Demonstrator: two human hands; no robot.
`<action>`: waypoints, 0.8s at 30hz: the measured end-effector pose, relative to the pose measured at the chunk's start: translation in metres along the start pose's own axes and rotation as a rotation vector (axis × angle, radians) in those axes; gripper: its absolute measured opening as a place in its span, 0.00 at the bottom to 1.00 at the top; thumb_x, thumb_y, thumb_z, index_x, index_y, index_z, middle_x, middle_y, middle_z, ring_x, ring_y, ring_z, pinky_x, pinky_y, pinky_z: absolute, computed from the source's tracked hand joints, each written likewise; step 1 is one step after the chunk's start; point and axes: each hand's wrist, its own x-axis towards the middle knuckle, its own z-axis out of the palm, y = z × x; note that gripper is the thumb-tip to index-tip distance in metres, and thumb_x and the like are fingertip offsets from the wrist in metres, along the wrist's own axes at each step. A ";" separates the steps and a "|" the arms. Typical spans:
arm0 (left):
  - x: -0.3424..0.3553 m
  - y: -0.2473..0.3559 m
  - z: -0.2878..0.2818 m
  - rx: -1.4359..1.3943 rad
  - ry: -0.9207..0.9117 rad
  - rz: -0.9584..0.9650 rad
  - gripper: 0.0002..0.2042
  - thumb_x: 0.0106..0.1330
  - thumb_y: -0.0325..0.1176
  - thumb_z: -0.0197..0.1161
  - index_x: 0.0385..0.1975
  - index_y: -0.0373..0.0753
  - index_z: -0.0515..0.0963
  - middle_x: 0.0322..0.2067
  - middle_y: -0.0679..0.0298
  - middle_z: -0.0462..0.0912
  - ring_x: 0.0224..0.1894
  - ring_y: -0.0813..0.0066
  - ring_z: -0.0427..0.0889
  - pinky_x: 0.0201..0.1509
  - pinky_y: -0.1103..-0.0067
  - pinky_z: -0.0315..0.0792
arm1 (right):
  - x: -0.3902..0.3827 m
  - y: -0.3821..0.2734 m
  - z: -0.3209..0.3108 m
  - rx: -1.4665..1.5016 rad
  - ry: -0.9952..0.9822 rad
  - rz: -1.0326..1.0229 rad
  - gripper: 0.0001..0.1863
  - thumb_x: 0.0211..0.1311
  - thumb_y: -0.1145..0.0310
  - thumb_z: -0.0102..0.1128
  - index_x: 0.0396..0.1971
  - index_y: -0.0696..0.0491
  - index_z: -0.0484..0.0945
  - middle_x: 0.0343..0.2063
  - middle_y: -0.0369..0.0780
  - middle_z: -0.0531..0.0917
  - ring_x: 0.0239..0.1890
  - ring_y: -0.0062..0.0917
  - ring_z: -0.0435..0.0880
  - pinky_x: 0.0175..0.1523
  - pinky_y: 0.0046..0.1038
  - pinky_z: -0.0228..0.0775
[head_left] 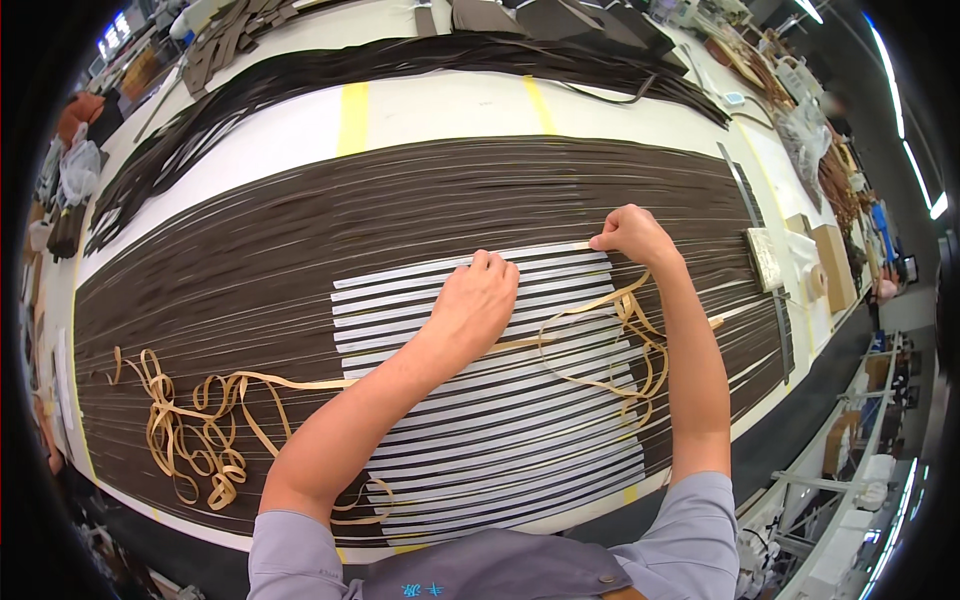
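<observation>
Long dark brown strips (300, 215) lie side by side over a white table. Across their middle and near part runs a block of white bands (510, 430) with dark gaps between them. Over the far bands rests my left hand (475, 305), its fingers curled down; what they grip is hidden. At the far right corner of the block, my right hand (637, 238) pinches the end of a narrow pale strip (560, 250). A loose tan tape (310, 384) passes under my left forearm, with tangled loops on both sides.
A metal bar (740, 185) and a pale block (763, 260) lie across the strips' right ends. Behind them stretches a bundle of dark strips (400, 62). Yellow tape (353, 118) marks the white tabletop. A cardboard box (832, 265) stands at the right edge.
</observation>
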 end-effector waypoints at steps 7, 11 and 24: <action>0.030 0.020 0.009 -0.038 0.010 0.070 0.12 0.54 0.21 0.57 0.40 0.31 0.73 0.40 0.54 0.75 0.44 0.60 0.74 0.45 0.69 0.75 | 0.005 0.001 0.005 -0.056 0.015 -0.008 0.15 0.44 0.62 0.76 0.18 0.58 0.81 0.19 0.43 0.82 0.25 0.28 0.81 0.35 0.32 0.74; 0.043 0.031 0.007 -0.057 -0.002 0.093 0.10 0.57 0.23 0.57 0.40 0.32 0.73 0.41 0.54 0.75 0.47 0.60 0.75 0.46 0.69 0.75 | 0.002 0.003 0.000 -0.041 0.031 0.006 0.16 0.43 0.61 0.76 0.19 0.58 0.81 0.19 0.43 0.82 0.24 0.29 0.81 0.35 0.32 0.74; 0.050 0.033 0.011 -0.091 0.043 0.091 0.12 0.54 0.19 0.56 0.40 0.30 0.72 0.38 0.54 0.77 0.43 0.58 0.76 0.43 0.70 0.77 | 0.010 0.091 -0.035 -0.022 0.171 0.166 0.17 0.42 0.62 0.76 0.17 0.59 0.78 0.20 0.44 0.81 0.25 0.29 0.80 0.36 0.33 0.73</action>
